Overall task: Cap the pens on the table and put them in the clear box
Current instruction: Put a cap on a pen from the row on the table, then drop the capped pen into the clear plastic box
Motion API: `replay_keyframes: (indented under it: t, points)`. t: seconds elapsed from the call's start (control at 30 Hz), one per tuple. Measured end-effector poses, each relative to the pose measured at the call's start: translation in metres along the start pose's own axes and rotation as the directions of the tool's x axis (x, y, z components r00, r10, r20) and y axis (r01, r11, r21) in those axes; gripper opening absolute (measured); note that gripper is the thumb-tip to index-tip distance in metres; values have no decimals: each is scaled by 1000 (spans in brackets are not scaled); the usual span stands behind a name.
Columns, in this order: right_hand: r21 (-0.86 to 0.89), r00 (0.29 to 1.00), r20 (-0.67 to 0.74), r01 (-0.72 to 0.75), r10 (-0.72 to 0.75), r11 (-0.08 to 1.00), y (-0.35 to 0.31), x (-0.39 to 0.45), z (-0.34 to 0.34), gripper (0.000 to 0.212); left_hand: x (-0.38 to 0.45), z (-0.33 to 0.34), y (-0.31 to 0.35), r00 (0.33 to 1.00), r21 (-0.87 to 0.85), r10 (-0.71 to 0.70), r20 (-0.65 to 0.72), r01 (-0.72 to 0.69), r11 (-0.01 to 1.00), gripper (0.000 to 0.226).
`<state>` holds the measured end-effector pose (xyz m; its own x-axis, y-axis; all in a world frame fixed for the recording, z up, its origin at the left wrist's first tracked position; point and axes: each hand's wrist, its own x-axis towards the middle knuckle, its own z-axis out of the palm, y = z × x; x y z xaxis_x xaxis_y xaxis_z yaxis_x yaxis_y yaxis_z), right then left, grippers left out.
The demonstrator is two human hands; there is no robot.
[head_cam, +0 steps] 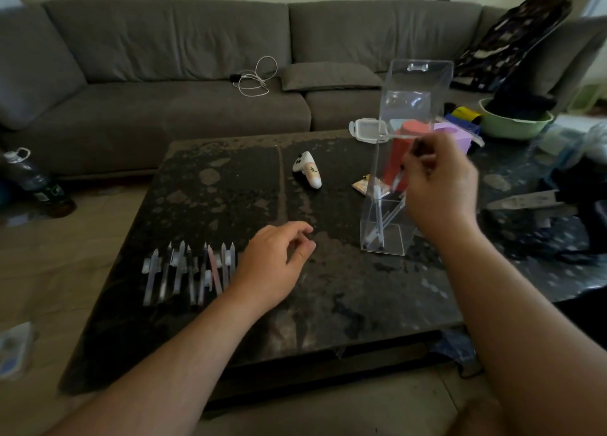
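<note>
Head view. Dark table point(230, 179): about eight pens point(190, 273) in a row, loose caps among them; exact count unclear. Clear box point(394, 186) upright, lid raised, roughly three pens inside. Left hand point(272, 264) loosely curled, empty, beside the row. Right hand point(440, 186) at box mouth, pinching a blurred pen. White toy point(308, 169) behind.

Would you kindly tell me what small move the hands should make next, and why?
Probably the right hand should release its pen into the tall clear plastic box, since its grip hovers at the opening, while the empty left hand waits beside the row of pens.
</note>
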<state>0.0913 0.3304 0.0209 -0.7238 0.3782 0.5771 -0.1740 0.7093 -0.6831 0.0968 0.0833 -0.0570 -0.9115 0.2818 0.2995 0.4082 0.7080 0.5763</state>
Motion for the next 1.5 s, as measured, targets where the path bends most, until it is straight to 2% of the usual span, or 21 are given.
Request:
replay_keyframes:
  t: [0.13, 0.27, 0.3, 0.4, 0.53, 0.6, 0.67, 0.73, 0.8, 0.83, 0.87, 0.93, 1.07, 1.2, 1.33, 1.43, 1.5]
  points:
    - [-243, 974, 222, 18, 37, 970, 23, -4, 15, 32, -2, 5, 1, 999, 25, 32, 20, -32, 999, 29]
    - [-361, 927, 372, 107, 38, 926, 22, -8, 20, 10, -1, 10, 3, 999, 35, 43, 27, -44, 998, 29]
    - [-370, 922, 385, 119, 35, 922, 22, -9, 19, 14, -1, 11, 3, 998, 37, 48, 31, -49, 998, 29]
    - [-370, 925, 379, 140, 11, 919, 22, -12, 17, 28, 1, 13, 3, 998, 44, 45, 49, -48, 998, 28]
    - [-322, 966, 230, 188, -116, 928, 17, -21, 21, 35, 2, 11, 0, 999, 79, 34, 35, -37, 996, 28]
    - [-295, 954, 178, 287, -243, 911, 7, -27, 29, 33, 4, 7, -7, 1000, 126, -15, 18, 13, 992, 27]
    - [-198, 924, 243, 344, -294, 918, -5, -36, 45, 33, 9, -2, -20, 992, 190, -123, 0, 121, 974, 22]
    - [-106, 861, 460, 294, -215, 950, -18, -52, 68, 37, 10, -11, -40, 972, 275, -233, -25, 231, 933, 20]
    - [-123, 711, 698, 237, -86, 964, -28, -69, 91, 48, 8, -20, -60, 935, 370, -354, -14, 333, 867, 24]
    - [-144, 634, 773, 223, -31, 964, -30, -76, 102, 54, 7, -23, -69, 914, 405, -406, 8, 368, 837, 28]
    - [-157, 580, 815, 217, 2, 963, -32, -83, 113, 57, 5, -25, -76, 895, 427, -445, 30, 391, 815, 32]
    - [-176, 538, 842, 208, 37, 962, -33, -92, 132, 59, 1, -28, -85, 868, 437, -491, 71, 416, 798, 42]
    - [-170, 496, 868, 240, 30, 956, -38, -107, 156, 50, -1, -30, -87, 874, 449, -465, 137, 364, 816, 52]
    - [-182, 520, 854, 232, 36, 956, -36, -103, 166, 28, -1, -28, -83, 891, 476, -433, 138, 323, 818, 50]
    - [-247, 504, 859, 258, 89, 934, -35, -96, 165, 4, -1, -26, -82, 910, 499, -386, 150, 267, 824, 44]
    - [-253, 510, 857, 282, 78, 925, -33, -92, 161, 9, 0, -24, -79, 916, 508, -368, 157, 244, 826, 44]
    - [-273, 512, 854, 286, 94, 918, -31, -89, 158, 4, 1, -22, -77, 916, 516, -362, 173, 229, 825, 48]
